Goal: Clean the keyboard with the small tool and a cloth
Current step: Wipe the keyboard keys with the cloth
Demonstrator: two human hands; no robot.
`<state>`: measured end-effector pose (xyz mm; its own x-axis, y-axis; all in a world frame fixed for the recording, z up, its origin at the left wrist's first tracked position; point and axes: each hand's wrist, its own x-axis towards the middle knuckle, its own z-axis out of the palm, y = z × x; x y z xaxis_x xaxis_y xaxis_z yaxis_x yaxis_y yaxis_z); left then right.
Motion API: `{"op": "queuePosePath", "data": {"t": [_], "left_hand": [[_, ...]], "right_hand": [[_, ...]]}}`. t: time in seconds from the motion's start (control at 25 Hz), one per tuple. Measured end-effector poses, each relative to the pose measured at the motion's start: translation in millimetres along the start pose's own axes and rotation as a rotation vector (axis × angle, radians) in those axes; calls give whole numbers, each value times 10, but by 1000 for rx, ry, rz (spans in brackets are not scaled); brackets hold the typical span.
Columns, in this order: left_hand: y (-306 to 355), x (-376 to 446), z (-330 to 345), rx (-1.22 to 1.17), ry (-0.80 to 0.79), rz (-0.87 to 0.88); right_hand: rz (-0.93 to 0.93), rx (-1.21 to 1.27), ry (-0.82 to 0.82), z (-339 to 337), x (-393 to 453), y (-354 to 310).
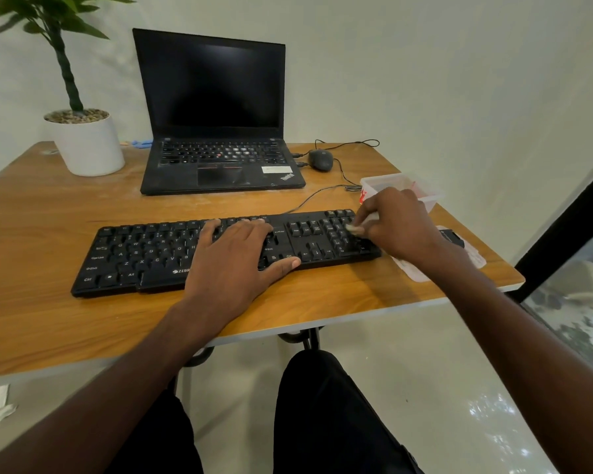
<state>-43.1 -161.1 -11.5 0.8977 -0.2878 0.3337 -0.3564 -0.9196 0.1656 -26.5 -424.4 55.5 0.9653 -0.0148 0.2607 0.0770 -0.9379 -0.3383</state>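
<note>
Keyboard (192, 254) near-centre on table (48, 213): light, rigid, likely slides. Left hand (231, 260) flat, fingers spread, pressing middle. Right hand (396, 225) pinches small tool (355, 229), blurred, perhaps brush, over numpad.

Office desk (65, 213) — laptop (216, 114), mouse (320, 159), plant (79, 131)

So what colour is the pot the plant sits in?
White, plain with no pattern; the pot shows best in the head view.
</note>
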Motion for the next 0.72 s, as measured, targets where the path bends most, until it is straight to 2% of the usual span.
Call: {"op": "queuePosePath", "data": {"t": [0.12,0.16,0.28,0.36,0.52,0.64,0.72], "left_hand": [[-17,-2,14,-7,10,23],[-26,-8,21,-18,30,34],[-46,-46,-12,-161,126,62],[-65,-91,-64,-306,165,83],[-137,-179,-165,-579,155,97],[-256,-252,-333,-733,156,64],[-354,-312,-462,-863,92,48]], "right_hand": [[137,583,70,-89,-46,-169],[193,785,43,-93,-65,-221],[315,1276,-191,-26,-116,-362],[305,1355,-341,57,-172,-481],[246,1325,-566,152,-271,-713],[141,1220,-626,193,-354,-866],[88,1164,-622,212,-384,-971]]}}
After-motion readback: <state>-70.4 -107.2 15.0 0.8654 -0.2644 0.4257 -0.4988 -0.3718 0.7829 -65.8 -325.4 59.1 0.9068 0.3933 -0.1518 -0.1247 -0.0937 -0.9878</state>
